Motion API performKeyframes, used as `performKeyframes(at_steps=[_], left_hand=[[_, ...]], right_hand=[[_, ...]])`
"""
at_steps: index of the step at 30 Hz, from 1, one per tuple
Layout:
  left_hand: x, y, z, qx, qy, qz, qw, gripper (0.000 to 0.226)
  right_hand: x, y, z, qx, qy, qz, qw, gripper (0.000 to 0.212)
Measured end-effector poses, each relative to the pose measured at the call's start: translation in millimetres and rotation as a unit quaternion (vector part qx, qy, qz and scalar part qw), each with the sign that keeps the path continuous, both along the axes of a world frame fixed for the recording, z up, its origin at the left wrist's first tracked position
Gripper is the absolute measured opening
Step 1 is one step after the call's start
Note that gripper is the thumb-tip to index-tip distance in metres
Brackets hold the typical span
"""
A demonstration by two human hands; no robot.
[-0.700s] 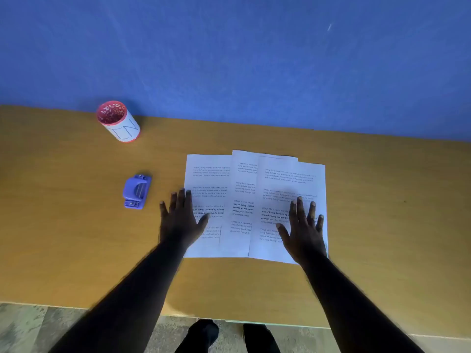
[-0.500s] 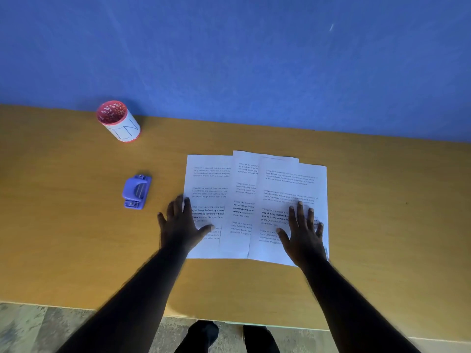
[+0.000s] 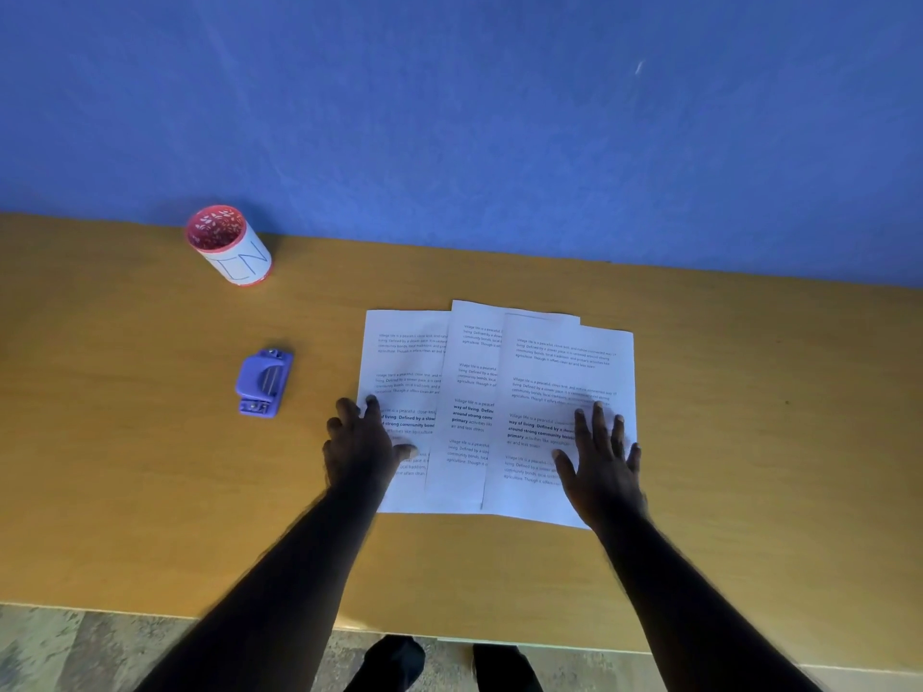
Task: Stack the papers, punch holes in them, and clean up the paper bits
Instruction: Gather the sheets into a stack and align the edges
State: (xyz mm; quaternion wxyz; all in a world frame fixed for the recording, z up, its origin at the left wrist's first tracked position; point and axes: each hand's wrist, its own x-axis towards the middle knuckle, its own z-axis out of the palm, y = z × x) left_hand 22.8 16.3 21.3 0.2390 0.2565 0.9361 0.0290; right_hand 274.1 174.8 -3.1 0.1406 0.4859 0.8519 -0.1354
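Observation:
Three printed white sheets lie fanned and overlapping on the wooden table [image 3: 150, 481]: a left sheet [image 3: 404, 362], a middle sheet [image 3: 469, 392] and a right sheet [image 3: 559, 372] on top. My left hand [image 3: 357, 444] rests with fingers spread on the left sheet's left edge. Flat on the lower right part of the right sheet lies my right hand [image 3: 599, 462], fingers apart. A small purple hole punch [image 3: 263, 382] sits to the left of the papers, apart from both hands.
A red and white cylindrical cup [image 3: 230, 244] stands at the back left, near the blue wall [image 3: 449, 117]. The table's front edge runs just below my forearms, with floor and shoes beneath it.
Both hands have slid a little toward me over the papers. My left hand has shifted to the left sheet's outer edge. The sheets stay fanned.

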Motion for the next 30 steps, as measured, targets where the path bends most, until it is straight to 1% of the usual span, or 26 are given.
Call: performKeyframes(at_steps=[8,12,15,18,20,22,24,26,30], left_hand=[[6.8,-0.5,2.5,0.022,-0.035,0.060,0.997,0.097],[8.0,-2.8,0.3,0.051,-0.046,0.076,0.995,0.097],[4.6,-5.9,-2.7,0.067,-0.058,0.091,0.992,0.102],[1.8,-8.7,-6.9,0.108,-0.084,0.122,0.983,0.103],[-0.4,-7.9,-8.5,0.141,-0.099,0.155,0.973,0.096],[-2.9,-4.7,-9.4,0.156,-0.099,0.176,0.967,0.084],[-5.0,-1.2,-9.3,0.162,-0.094,0.176,0.966,0.067],[-5.7,1.8,-8.8,0.175,-0.095,0.164,0.966,0.055],[-2.9,8.2,-9.3,0.205,-0.115,0.131,0.963,0.052]], right_hand=[[11.0,0.4,-1.2,-0.024,0.009,-0.115,0.993,0.073],[13.4,0.9,-1.4,-0.027,0.026,-0.131,0.991,0.075],[14.3,1.8,-0.5,-0.032,0.040,-0.137,0.989,0.077],[14.6,2.9,-0.8,-0.042,0.053,-0.136,0.988,0.078],[12.8,2.7,-0.8,-0.052,0.065,-0.134,0.988,0.078],[9.9,2.3,-0.4,-0.062,0.078,-0.128,0.987,0.079],[5.7,2.1,0.4,-0.071,0.088,-0.119,0.986,0.078],[-0.2,1.5,1.3,-0.080,0.094,-0.111,0.986,0.078],[-13.0,-2.9,2.6,-0.099,0.105,-0.097,0.985,0.077]])
